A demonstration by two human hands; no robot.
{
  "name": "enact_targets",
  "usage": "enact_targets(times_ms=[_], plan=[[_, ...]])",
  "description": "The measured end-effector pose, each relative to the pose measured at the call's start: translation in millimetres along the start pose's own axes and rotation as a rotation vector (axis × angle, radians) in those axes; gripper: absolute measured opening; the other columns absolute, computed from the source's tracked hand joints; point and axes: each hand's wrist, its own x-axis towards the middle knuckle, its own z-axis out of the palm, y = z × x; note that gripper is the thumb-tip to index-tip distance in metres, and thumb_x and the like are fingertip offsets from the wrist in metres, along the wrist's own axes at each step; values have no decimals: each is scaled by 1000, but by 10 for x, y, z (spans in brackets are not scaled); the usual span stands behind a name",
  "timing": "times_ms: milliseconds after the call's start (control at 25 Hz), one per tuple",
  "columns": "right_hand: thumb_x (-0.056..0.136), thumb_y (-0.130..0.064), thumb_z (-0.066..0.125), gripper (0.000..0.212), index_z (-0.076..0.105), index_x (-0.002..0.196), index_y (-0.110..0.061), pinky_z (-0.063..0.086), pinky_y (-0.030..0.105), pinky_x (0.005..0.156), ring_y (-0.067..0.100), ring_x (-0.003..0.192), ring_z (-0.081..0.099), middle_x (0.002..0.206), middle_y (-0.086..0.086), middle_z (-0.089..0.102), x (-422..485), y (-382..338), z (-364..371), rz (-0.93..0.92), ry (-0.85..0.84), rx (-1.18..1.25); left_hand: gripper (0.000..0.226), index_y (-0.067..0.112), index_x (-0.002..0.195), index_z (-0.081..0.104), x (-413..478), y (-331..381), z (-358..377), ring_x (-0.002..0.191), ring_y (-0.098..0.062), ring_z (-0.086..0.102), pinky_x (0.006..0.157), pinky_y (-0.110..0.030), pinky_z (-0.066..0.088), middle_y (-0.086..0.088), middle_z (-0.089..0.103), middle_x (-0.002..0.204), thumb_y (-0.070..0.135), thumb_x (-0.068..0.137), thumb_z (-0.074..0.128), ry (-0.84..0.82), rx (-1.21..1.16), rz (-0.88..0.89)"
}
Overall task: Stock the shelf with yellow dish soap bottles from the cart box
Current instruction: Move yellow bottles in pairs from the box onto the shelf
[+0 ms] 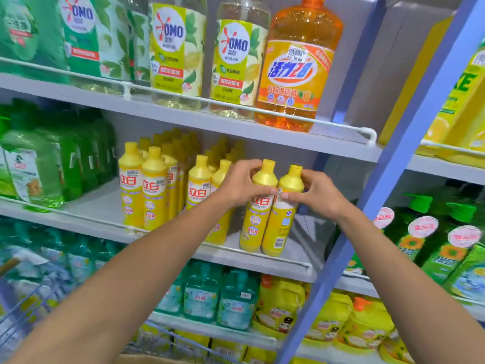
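The cart (36,298) is blurred and cut off by the lower left edge

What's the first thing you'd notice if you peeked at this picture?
Two hands reach into the middle: the left hand grips one yellow soap bottle and the right hand grips a second yellow bottle beside it, at the front of the middle shelf. Just above, a big orange bottle glows at the right end of the next shelf up.

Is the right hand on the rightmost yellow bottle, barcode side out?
Touching. In the head view, the right hand pinches the rightmost yellow bottle at its shoulder, with the thumb across the front.
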Motion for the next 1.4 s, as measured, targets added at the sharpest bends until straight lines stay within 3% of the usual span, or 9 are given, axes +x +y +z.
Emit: enact_targets(times_ms=[120, 320, 480, 560, 720, 880, 1080, 1280, 1400], plan=[[51, -72, 87, 72, 69, 93, -17, 58, 57, 83, 33, 93, 73, 94, 6, 76, 35, 113, 21, 31, 12, 22, 58, 14, 100, 69, 70, -103, 91, 89, -27, 73, 77, -52, 59, -4, 76, 90, 47, 55, 86, 19, 80, -11], [71, -33, 90, 39, 67, 101, -26, 58, 39, 78, 9, 85, 68, 92, -9, 74, -49, 299, 171, 66, 13, 76, 55, 17, 99, 70, 92, -339, 211, 86, -25, 73, 76, -50, 60, -1, 76, 91, 48, 58, 89, 36, 82, -60], [78, -16, 87, 59, 57, 129, -15, 60, 33, 90, 16, 109, 71, 117, -1, 71, -202, 377, 393, 129, 159, 294, 56, 14, 116, 67, -11, -400, 316, 90, -12, 71, 77, -21, 58, 1, 75, 102, 24, 67, 93, 129, -44, -87], [75, -16, 90, 69, 52, 133, -17, 59, 28, 89, 11, 111, 69, 124, -2, 68, -330, 385, 611, 178, 340, 379, 60, 14, 120, 64, -116, -541, 374, 93, -7, 71, 79, -18, 57, 1, 74, 106, 20, 68, 93, 115, -101, -116], [73, -23, 91, 63, 58, 127, -18, 57, 17, 82, -5, 99, 68, 116, -6, 70, -473, 388, 966, 243, 536, 316, 63, 17, 126, 61, -432, -905, 514, 107, -10, 69, 92, -39, 59, 2, 73, 116, 16, 71, 91, 73, -144, -203], [84, -18, 82, 51, 61, 130, -14, 57, 22, 91, -4, 103, 69, 117, -3, 73, -491, 478, 940, 240, 459, 364, 66, 17, 133, 56, -523, -985, 568, 106, 1, 67, 87, -21, 57, 3, 70, 121, 12, 75, 87, 45, -147, -217], [98, -22, 65, 50, 49, 145, -21, 56, 27, 97, 6, 121, 64, 134, -8, 66, -598, 550, 925, 193, 301, 418, 62, 22, 129, 56, -540, -1008, 605, 105, -5, 68, 87, -27, 59, 7, 69, 118, 18, 76, 87, 91, -133, -213], [75, -40, 85, 71, 50, 134, -24, 58, 31, 95, 5, 115, 67, 129, -6, 67, -640, 539, 1132, 269, 438, 469, 64, 27, 129, 52, -609, -994, 681, 102, 9, 64, 84, -17, 56, 18, 65, 115, 20, 77, 87, 127, -104, -219], [80, -25, 85, 59, 57, 132, -19, 58, 24, 91, 1, 109, 68, 122, -7, 70, -628, 545, 1096, 266, 449, 442, 64, 23, 132, 51, -612, -989, 689, 100, 10, 61, 80, -10, 53, 15, 64, 113, 20, 78, 86, 115, -71, -236]])
